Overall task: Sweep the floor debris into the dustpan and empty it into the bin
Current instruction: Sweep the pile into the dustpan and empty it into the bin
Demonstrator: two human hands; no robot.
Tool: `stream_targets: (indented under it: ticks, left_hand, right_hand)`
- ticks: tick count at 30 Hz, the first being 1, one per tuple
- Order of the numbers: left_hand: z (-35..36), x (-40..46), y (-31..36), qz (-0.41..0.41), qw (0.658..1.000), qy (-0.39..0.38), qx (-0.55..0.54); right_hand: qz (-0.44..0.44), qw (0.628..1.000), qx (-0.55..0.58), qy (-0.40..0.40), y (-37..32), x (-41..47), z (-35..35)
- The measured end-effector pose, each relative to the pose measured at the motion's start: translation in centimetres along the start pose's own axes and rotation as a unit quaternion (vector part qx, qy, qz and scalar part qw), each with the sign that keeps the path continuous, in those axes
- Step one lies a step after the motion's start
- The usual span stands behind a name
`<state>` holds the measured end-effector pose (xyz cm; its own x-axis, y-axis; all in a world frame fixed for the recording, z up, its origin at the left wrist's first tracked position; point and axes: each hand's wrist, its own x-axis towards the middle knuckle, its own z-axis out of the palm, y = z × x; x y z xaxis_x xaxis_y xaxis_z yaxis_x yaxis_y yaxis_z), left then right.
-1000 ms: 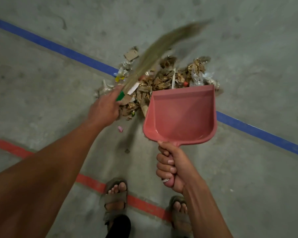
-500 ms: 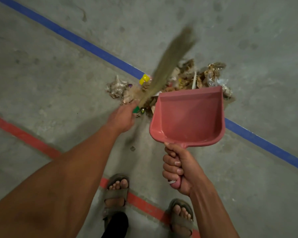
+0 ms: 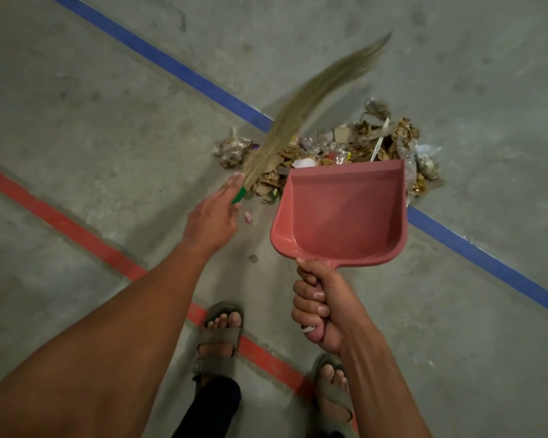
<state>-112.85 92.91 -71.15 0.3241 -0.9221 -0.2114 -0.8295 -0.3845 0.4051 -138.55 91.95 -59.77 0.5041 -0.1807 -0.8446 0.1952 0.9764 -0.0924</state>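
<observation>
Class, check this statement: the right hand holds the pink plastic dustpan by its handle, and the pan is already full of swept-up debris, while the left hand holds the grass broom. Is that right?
Not quite. The head view shows the pink plastic dustpan empty; the debris pile lies on the floor beyond its front edge. The rest stands: the right hand grips its handle and the left hand holds the grass broom.

We note a grey concrete floor, mottled and scuffed. A blue line runs diagonally across it; a red line runs roughly parallel, nearer us. A debris pile of brown scraps, cardboard and clear wrappers lies over the blue line. One small pink scrap lies apart, nearer us. Two sandalled feet stand at the red line.
</observation>
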Motion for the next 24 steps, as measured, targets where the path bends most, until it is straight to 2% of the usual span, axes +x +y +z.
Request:
stream_targets:
  ticks: [4, 7, 9, 11, 15, 20, 24]
  left_hand:
    - [-0.9, -2.2, -2.8, -0.11, 0.993, 0.024, 0.037]
    - [-0.6, -3.7, -4.8, -0.199, 0.978, -0.029, 0.06]
    - [-0.1, -4.8, -5.4, -0.228, 0.967, -0.081, 0.08]
    - [0.6, -5.9, -4.9, -0.207, 0.969, -0.11, 0.08]
    - [1.7, -7.4, -2.3, -0.109, 0.984, -0.136, 0.03]
    - [2.1, -9.0, 0.6, -0.037, 0.995, -0.097, -0.005]
    - [2.5, -10.2, 2.0, -0.002, 0.995, -0.1, 0.026]
  right_hand:
    - [0.008, 1.0, -0.01, -0.008, 1.0, -0.8, 0.4]
    - [0.004, 1.0, -0.023, -0.011, 1.1, -1.2, 0.4]
    - [0.001, 1.0, -0.028, -0.015, 1.1, -1.3, 0.4]
    - [0.0, 0.999, -0.029, -0.018, 1.2, -1.4, 0.4]
    - [-0.001, 0.999, -0.035, -0.014, 1.8, -2.0, 0.2]
    - [0.001, 1.0, -0.028, -0.006, 2.8, -2.7, -0.4]
    - [0.002, 1.0, -0.019, 0.003, 3.8, -3.3, -1.2]
